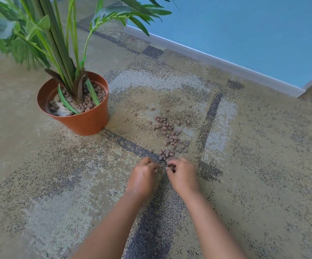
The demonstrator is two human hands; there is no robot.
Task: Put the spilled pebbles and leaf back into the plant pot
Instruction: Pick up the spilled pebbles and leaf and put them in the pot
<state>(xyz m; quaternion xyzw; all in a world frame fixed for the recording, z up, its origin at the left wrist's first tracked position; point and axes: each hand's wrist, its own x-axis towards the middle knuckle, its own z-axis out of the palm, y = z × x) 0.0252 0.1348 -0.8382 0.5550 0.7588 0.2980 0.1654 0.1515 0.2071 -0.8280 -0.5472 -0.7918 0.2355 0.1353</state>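
At the left, the terracotta plant pot stands upright on the carpet, partly filled with brown pebbles around the plant's stems, well apart from both hands. The left hand is at the near end of the spill with its fingers curled, but I cannot tell whether they hold anything. The pebbles, small, rounded and reddish-brown, trail in a loose band from the fingertips toward the far wall, and the right hand curls its fingers around a few of the nearest.
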